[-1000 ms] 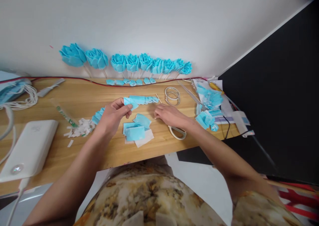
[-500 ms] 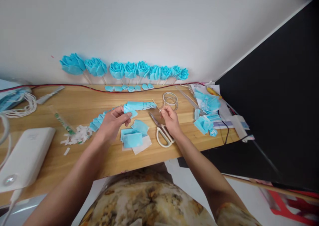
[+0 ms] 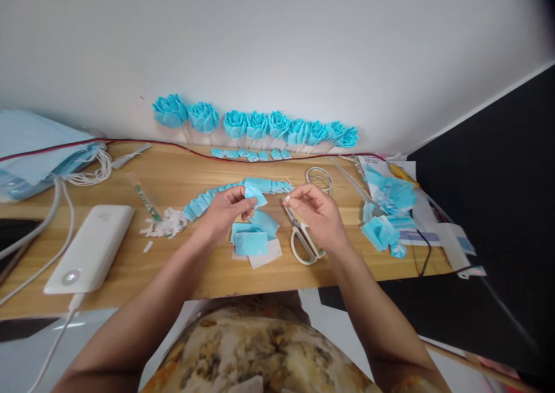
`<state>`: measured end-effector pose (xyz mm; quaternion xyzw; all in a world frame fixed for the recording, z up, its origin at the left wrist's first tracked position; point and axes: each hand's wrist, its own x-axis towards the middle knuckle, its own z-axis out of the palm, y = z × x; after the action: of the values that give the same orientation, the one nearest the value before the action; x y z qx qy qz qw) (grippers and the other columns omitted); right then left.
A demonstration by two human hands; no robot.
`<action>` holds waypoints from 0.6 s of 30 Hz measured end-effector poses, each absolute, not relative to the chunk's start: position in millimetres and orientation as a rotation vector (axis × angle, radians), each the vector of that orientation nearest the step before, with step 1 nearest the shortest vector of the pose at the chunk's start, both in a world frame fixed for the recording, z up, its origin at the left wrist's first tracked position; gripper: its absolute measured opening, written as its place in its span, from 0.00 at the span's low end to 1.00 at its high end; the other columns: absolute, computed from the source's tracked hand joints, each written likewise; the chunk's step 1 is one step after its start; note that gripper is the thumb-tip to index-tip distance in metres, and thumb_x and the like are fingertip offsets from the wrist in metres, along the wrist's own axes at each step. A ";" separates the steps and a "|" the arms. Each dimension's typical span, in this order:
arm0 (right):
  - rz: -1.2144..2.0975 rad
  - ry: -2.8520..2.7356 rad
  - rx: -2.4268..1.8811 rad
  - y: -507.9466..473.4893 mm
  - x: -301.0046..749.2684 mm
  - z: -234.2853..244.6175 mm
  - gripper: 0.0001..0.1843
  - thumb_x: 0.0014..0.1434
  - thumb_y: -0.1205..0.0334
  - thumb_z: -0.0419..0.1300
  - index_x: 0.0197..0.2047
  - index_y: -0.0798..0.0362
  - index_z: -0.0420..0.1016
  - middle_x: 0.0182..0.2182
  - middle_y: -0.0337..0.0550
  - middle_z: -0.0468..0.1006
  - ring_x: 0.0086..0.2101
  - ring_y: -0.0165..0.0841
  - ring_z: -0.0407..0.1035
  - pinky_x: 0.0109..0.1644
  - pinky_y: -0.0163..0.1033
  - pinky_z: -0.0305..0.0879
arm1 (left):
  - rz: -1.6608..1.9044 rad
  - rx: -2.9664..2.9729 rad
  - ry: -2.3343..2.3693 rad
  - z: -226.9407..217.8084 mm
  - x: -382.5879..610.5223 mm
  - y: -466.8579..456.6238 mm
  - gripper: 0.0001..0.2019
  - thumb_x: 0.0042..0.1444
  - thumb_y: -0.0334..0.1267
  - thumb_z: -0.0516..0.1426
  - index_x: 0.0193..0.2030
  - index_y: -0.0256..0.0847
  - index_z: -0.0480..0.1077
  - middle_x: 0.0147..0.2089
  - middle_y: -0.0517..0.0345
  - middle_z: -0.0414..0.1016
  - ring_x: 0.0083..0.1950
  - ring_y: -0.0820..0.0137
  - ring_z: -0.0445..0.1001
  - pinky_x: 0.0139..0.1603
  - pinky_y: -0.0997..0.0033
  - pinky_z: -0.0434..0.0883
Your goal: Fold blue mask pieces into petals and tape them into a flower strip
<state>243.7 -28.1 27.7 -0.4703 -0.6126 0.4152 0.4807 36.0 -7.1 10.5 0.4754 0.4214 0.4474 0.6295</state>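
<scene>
My left hand [image 3: 225,211] is closed on a small folded blue piece [image 3: 255,194] above the wooden desk [image 3: 173,179]. Just behind it lies a long chain of folded blue pieces [image 3: 225,192], running left along the desk. My right hand [image 3: 318,214] is raised beside it, thumb and forefinger pinched near a thin wooden stick [image 3: 288,182]; what it pinches is too small to name. White-handled scissors [image 3: 303,240] lie under my right hand. A small pile of blue and white squares [image 3: 254,243] sits below my left hand.
A row of finished blue paper roses [image 3: 255,122] leans on the wall, with small folded bits [image 3: 249,154] before them. A white power bank [image 3: 91,247] with cables lies left, white scraps [image 3: 167,224] nearby. Tape rings [image 3: 319,178] and crumpled blue pieces [image 3: 385,208] sit right.
My right hand left the desk beside the scissors and rose toward my left hand with a pinch. The view shifted right, and my left hand kept its hold on the blue piece.
</scene>
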 end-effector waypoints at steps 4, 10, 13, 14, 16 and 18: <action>0.799 -1.823 -1.130 -30.3 240.2 37.1 0.03 0.64 0.61 0.60 0.38 0.48 0.74 0.35 0.39 0.79 0.37 0.33 0.74 0.44 0.39 0.69 | 0.999 1.099 0.972 9.9 35.3 -7.3 0.12 0.46 0.42 0.65 0.24 0.38 0.68 0.21 0.63 0.67 0.23 0.77 0.62 0.27 0.73 0.62; 0.516 -2.210 -1.205 -30.4 229.2 57.4 0.05 0.65 0.65 0.58 0.44 0.48 0.71 0.36 0.39 0.81 0.38 0.34 0.75 0.43 0.39 0.68 | 1.006 1.115 0.992 8.9 36.6 -6.7 0.13 0.44 0.43 0.64 0.23 0.39 0.65 0.21 0.65 0.63 0.23 0.77 0.59 0.24 0.74 0.58; 0.493 -2.300 -1.234 -25.9 225.7 58.7 0.10 0.64 0.67 0.58 0.48 0.47 0.68 0.37 0.39 0.81 0.39 0.35 0.76 0.42 0.39 0.67 | 1.015 1.139 0.981 7.7 36.5 -6.1 0.14 0.44 0.43 0.64 0.22 0.40 0.64 0.21 0.65 0.62 0.23 0.77 0.58 0.24 0.74 0.57; 0.478 -2.332 -1.228 -24.1 224.7 58.5 0.10 0.64 0.67 0.58 0.48 0.47 0.68 0.36 0.39 0.81 0.39 0.36 0.76 0.42 0.39 0.67 | 1.014 1.150 0.981 7.3 36.3 -5.9 0.14 0.44 0.43 0.64 0.22 0.40 0.64 0.21 0.65 0.61 0.23 0.77 0.58 0.24 0.74 0.56; 0.453 -2.369 -1.218 -20.7 222.9 57.9 0.10 0.64 0.67 0.57 0.48 0.47 0.68 0.35 0.39 0.81 0.38 0.36 0.76 0.41 0.39 0.66 | 1.009 1.168 0.986 6.6 35.9 -5.9 0.15 0.45 0.43 0.64 0.22 0.40 0.63 0.21 0.66 0.61 0.23 0.77 0.58 0.24 0.74 0.56; 0.447 -2.382 -1.212 -18.1 221.3 57.7 0.11 0.63 0.68 0.57 0.48 0.47 0.68 0.35 0.38 0.81 0.38 0.36 0.76 0.41 0.39 0.66 | 1.001 1.169 0.985 6.2 35.7 -5.9 0.15 0.45 0.43 0.64 0.21 0.40 0.62 0.20 0.65 0.61 0.23 0.77 0.59 0.25 0.73 0.56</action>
<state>221.3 -18.1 57.7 -0.4370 -0.8585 0.1612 0.2143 35.7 -5.9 6.2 0.5065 0.4268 0.4337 0.6109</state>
